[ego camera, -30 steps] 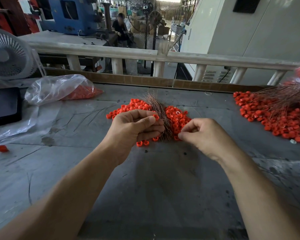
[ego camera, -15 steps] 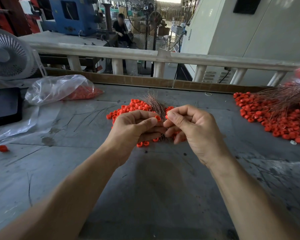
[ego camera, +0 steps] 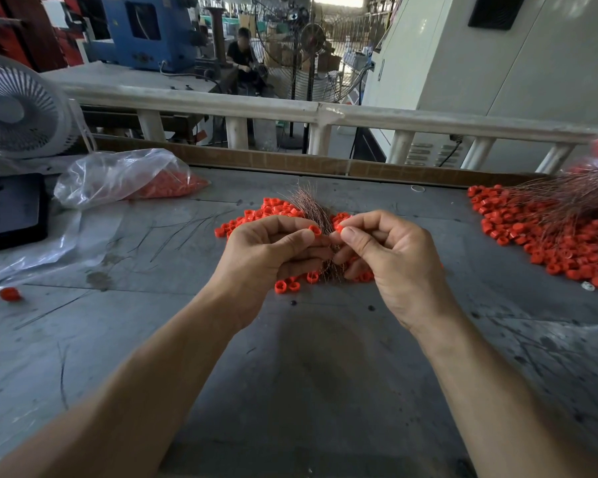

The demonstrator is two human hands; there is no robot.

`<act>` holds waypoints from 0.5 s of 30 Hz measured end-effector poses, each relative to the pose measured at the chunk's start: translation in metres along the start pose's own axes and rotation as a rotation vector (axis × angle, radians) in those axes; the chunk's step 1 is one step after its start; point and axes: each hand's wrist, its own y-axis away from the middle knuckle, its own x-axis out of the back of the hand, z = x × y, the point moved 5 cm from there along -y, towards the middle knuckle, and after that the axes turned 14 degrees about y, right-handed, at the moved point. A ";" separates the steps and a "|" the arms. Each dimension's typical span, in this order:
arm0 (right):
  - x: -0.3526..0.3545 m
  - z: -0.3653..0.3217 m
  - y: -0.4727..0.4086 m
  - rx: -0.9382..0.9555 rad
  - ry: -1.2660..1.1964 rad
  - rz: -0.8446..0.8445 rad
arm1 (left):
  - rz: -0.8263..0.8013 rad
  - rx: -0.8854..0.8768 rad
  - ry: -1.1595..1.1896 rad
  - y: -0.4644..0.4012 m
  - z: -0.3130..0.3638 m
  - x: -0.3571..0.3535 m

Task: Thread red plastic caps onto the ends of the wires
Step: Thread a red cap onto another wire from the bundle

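Red cap (ego camera: 339, 228) apparently pinched by right hand (ego camera: 390, 260), left hand (ego camera: 268, 251) curled round wires (ego camera: 309, 208)

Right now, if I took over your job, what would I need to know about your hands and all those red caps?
Left hand: grips the bundle of thin copper-coloured wires, one small red plastic cap at its thumb tip.
Right hand: pinches another red plastic cap beside the wire ends.
Loose pile of red caps lies on the grey table behind the hands.
Done: heap of capped wires far right.
Left: cap the bundle's remaining wires.
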 end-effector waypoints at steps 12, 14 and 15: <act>-0.002 -0.016 0.005 0.184 0.314 0.068 | -0.027 -0.072 -0.125 0.002 -0.003 -0.009; -0.004 -0.018 0.006 0.198 0.335 0.070 | -0.033 -0.087 -0.152 0.003 -0.002 -0.010; -0.004 -0.019 0.005 0.208 0.350 0.072 | -0.034 -0.094 -0.164 0.003 -0.002 -0.010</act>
